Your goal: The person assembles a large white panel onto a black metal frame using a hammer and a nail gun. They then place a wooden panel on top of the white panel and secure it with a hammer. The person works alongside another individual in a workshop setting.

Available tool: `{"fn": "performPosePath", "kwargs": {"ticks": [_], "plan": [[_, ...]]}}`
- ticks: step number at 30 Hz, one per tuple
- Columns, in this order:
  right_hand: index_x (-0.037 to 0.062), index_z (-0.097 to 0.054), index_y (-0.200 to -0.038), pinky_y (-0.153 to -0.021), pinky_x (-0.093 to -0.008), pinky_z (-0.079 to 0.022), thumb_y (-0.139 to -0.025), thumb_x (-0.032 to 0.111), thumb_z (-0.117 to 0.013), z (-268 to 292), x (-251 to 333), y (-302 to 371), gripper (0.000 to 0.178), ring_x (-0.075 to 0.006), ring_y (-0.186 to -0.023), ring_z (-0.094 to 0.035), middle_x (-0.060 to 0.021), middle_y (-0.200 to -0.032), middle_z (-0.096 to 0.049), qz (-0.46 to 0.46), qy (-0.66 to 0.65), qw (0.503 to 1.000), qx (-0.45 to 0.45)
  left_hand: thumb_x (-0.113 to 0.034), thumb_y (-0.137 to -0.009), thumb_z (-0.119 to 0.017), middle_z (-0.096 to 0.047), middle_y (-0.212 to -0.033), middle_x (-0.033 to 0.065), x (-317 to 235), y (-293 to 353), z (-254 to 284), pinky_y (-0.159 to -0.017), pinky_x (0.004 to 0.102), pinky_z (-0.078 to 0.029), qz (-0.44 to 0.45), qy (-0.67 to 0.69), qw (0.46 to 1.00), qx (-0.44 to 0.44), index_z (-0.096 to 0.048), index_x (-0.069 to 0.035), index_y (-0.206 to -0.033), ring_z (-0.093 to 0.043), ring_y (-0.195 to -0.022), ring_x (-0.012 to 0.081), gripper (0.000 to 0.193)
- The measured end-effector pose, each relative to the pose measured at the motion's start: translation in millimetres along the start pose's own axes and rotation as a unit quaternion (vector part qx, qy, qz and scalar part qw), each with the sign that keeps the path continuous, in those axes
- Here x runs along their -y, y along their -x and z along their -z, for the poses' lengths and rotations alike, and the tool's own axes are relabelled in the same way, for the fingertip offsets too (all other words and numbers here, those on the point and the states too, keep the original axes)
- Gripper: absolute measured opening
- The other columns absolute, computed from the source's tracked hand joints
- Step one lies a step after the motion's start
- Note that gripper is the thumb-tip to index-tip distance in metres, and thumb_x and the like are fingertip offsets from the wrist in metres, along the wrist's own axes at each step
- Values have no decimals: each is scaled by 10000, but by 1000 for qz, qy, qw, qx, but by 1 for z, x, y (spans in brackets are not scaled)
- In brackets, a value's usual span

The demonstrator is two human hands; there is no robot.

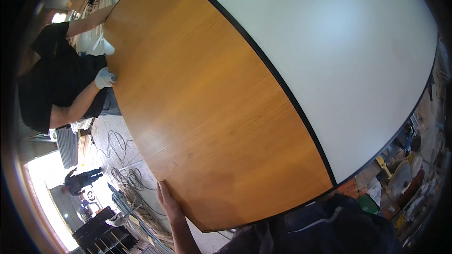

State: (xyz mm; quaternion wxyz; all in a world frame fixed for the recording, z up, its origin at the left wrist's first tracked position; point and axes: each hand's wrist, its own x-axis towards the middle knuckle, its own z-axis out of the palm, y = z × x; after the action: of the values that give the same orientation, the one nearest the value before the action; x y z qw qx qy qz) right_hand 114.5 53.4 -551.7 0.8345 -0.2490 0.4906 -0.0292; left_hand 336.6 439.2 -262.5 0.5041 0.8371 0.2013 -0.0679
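A large orange-brown wooden board fills the middle of the view. Beside it lies a broad white panel, and a thin black strip runs between the two. My left hand grips the board's near left edge, fingers laid flat along it. My right hand is hidden. At the far end a co-worker in a black shirt holds the board with a white-gloved hand on its edge. My dark blue clothing shows below the board.
Coiled cables lie on the concrete floor to the left. Stacked slats and dark racks stand at the lower left. Another person bends near a bright doorway. Workshop clutter and bags sit at the lower right.
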Motion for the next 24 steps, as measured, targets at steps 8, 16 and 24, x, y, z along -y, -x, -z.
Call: {"fn": "performPosePath", "kwargs": {"ticks": [8,16,24], "plan": [[6,-570,-1362,-928,-389,-530,-987,241,-669,-3,9,14,454,-223,-1148,-635,-92,-1326,-641,20,-23,999,44,-415,-1096,-440,-616,-1277,124,16,-15,6,-965,343,-466,-5,14,1000,-7,-552,31,-1367,-586,-1109,202,534],[-2,-574,-1357,-920,-391,-534,-987,239,-667,13,41,57,451,-222,-1132,-643,-94,-1324,-644,91,-54,988,113,-319,-1029,-635,-639,-971,39,-2,-11,5,-691,243,-492,-15,47,988,145,-563,-6,-1215,-600,-822,102,371],[-33,-619,-1190,-764,-388,-567,-1026,142,-549,-6,134,220,250,-253,-913,-691,-164,-1077,-713,270,89,958,-46,-309,-1030,-634,-617,-893,-2,12,-15,11,-610,230,-456,-15,88,983,158,-590,-38,-1165,-567,-734,77,306]]}}
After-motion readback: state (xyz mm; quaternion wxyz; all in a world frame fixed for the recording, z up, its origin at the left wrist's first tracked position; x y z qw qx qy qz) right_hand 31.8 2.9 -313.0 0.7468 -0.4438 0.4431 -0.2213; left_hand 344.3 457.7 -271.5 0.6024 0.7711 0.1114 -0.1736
